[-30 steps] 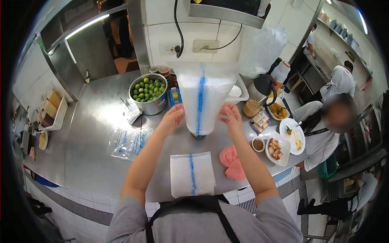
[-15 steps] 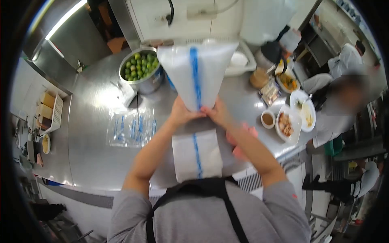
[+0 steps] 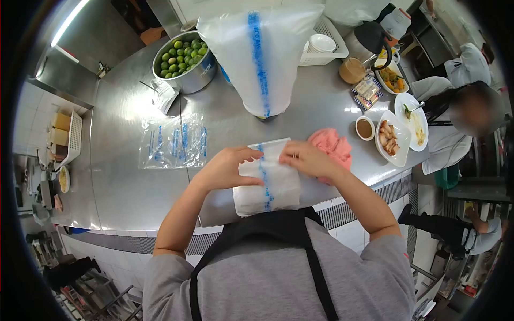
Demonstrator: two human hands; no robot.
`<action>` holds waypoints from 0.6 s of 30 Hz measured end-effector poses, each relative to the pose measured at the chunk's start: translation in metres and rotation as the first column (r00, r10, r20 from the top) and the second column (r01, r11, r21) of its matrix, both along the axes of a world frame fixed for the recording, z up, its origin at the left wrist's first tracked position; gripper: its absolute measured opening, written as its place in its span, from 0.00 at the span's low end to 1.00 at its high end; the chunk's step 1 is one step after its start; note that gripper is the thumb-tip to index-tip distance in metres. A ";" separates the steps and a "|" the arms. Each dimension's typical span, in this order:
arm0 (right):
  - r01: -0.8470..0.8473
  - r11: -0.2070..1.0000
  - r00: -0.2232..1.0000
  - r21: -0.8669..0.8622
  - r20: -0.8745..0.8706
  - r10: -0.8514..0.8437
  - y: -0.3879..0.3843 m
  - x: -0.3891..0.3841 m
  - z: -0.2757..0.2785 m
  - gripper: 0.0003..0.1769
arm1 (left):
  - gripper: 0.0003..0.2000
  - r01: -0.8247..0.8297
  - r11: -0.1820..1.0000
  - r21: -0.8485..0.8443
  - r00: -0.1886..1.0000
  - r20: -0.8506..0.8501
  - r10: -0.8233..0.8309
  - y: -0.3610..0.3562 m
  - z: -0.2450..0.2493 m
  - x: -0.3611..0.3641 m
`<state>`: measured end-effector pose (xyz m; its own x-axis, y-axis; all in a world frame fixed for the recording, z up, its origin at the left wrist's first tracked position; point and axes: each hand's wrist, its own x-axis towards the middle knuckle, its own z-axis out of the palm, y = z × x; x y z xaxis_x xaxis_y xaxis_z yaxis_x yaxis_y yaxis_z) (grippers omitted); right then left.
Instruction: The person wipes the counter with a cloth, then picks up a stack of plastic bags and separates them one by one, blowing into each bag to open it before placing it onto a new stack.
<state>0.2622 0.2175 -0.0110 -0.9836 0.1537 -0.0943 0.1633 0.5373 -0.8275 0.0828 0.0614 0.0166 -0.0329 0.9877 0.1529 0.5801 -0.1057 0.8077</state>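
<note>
A stack of flat white plastic bags with a blue printed stripe lies on the steel table in front of my apron. My left hand hovers at its left side, thumb and fingers spread apart, holding nothing. At the upper right corner of the stack, my right hand has its fingers curled in a pinch on the bag's edge. Beyond my hands, a large translucent bag with a blue stripe stands upright, wide at the top and narrow at its base. A crumpled pink cloth rests beside my right wrist.
A metal pot of green limes stands at the back left. Clear printed plastic lies left of my hands. To the right are a sauce cup, a dish of sliced meat, an oval plate and a co-worker.
Both hands have let go of the tall bag and come back toward me, over the stack. The tall bag now stands by itself. The pink cloth shows more fully.
</note>
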 end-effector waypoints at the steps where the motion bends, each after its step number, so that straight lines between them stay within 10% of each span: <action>1: 0.117 0.984 0.992 -0.131 0.054 -0.111 0.003 -0.004 0.012 0.09 | 0.09 0.000 1.000 0.010 1.000 -0.001 0.000 0.002 0.001 -0.001; 5: 0.296 0.909 0.946 -0.294 -0.038 -0.321 0.010 -0.015 0.047 0.08 | 0.09 -0.271 0.948 -0.166 0.920 0.246 0.306 0.016 0.004 -0.015; 7: 0.185 0.980 0.938 0.076 -0.310 -0.154 0.013 -0.016 0.051 0.06 | 0.09 -0.306 0.921 -0.241 0.921 0.169 0.351 0.022 0.013 -0.019; 10: 0.280 0.947 0.893 0.155 -0.405 -0.197 0.014 -0.021 0.054 0.04 | 0.09 -0.310 0.932 -0.187 0.946 0.040 0.323 0.031 0.010 -0.021; 18: 0.168 0.974 0.981 0.151 -0.124 -0.150 0.016 -0.006 0.055 0.08 | 0.03 -0.026 0.993 -0.116 0.994 0.102 0.038 0.018 0.020 -0.038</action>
